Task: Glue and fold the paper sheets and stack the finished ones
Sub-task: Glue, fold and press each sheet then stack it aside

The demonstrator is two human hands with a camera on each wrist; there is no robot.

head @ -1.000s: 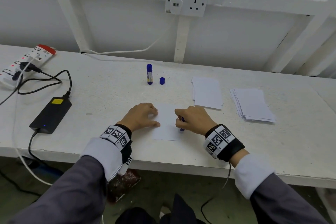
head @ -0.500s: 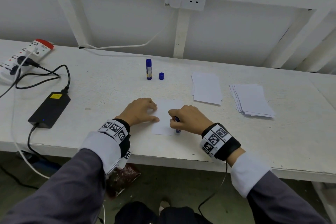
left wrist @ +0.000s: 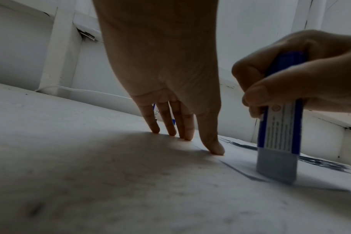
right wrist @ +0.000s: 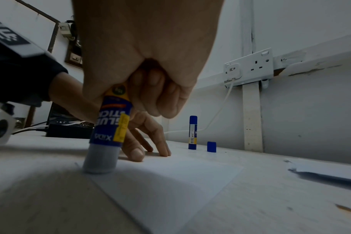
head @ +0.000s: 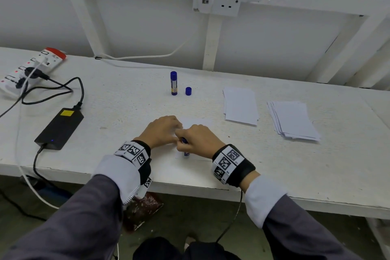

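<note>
Gluing step: the right hand (right wrist: 142, 66) is gripping a glue stick (right wrist: 110, 126) fist-like, tip on the paper sheet (right wrist: 170, 182); beside that grip, the left hand's (left wrist: 160, 63) spread fingers are pinning the sheet to the surface (head: 118, 112). Folding probably comes next.

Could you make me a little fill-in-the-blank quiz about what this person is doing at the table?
The right hand grips a ____ stick.
The left hand presses down the ____ being glued.
A loose blue ____ sits beside the spare stick.
Missing words: glue; sheet; cap.
</note>
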